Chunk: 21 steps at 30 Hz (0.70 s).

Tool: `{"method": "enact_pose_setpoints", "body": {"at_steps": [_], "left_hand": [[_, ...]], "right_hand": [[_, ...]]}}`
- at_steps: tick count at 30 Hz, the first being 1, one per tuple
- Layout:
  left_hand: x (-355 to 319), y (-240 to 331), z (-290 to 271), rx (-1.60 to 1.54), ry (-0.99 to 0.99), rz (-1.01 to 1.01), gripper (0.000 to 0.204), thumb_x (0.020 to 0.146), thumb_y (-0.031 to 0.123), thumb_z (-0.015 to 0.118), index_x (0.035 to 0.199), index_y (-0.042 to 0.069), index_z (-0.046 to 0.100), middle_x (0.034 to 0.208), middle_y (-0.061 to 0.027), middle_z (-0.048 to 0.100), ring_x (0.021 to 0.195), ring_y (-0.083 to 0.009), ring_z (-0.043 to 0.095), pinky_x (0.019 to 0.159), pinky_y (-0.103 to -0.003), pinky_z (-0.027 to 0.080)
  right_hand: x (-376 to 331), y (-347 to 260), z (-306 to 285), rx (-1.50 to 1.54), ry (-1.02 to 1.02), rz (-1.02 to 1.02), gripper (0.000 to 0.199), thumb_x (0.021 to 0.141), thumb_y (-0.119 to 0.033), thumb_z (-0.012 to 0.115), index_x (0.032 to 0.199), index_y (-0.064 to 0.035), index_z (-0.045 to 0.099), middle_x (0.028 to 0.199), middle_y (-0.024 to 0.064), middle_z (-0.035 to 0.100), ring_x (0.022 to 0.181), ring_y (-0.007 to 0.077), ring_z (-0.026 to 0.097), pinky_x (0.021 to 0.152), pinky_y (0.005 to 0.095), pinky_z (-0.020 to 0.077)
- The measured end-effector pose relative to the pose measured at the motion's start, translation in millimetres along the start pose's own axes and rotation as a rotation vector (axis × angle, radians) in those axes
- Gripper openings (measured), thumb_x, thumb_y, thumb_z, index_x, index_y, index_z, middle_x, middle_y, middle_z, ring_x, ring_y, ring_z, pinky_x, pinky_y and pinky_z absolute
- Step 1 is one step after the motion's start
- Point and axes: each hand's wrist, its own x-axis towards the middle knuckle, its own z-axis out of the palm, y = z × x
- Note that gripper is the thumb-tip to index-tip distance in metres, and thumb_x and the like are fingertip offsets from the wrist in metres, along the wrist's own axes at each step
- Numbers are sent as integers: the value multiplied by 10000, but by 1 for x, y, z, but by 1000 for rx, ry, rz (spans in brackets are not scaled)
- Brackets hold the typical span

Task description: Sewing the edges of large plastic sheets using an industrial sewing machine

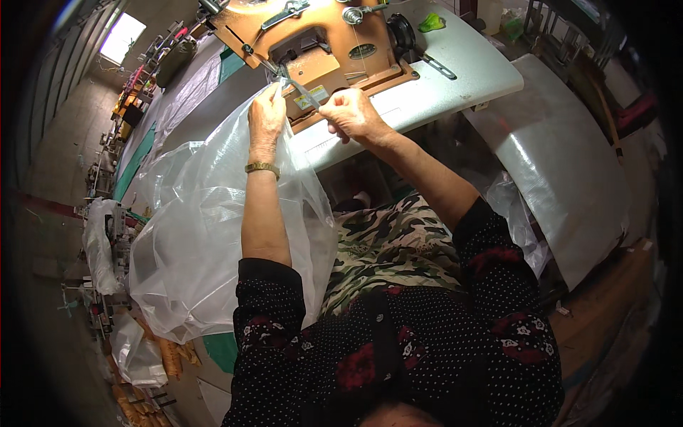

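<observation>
My left hand (266, 114) pinches the top edge of a large clear plastic bag (206, 228) that billows down to my left over the table edge. A gold bracelet sits on that wrist. My right hand (350, 112) grips the same plastic edge just to the right, close to the needle area of an orange-brown sewing machine (320, 39). Both hands hold the plastic taut on the white machine table (455, 71), in front of the machine's presser foot.
A stack of clear plastic sheets (562, 164) lies on a surface to my right. A green object (431, 23) rests on the table behind the machine. More filled plastic bags (99, 245) and machines line an aisle at left. Camouflage cloth (388, 245) covers my lap.
</observation>
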Motion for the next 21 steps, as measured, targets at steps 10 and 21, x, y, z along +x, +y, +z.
{"method": "enact_pose_setpoints", "body": {"at_steps": [10, 21], "left_hand": [[1, -1, -4, -224, -46, -79, 293, 905, 151, 504, 1116, 15, 655, 940, -231, 675, 849, -338, 651, 791, -375, 491], [-2, 1, -1, -25, 11, 7, 321, 896, 171, 466, 1117, 33, 654, 1010, -259, 661, 969, -415, 633, 845, -462, 496]], "right_hand": [[12, -4, 25, 238, 0, 195, 182, 908, -184, 605, 829, -21, 619, 644, 70, 628, 481, 128, 579, 411, 285, 498], [36, 4, 36, 423, -51, 205, 132, 870, -120, 541, 862, -4, 603, 697, 124, 659, 508, 171, 622, 421, 300, 518]]}}
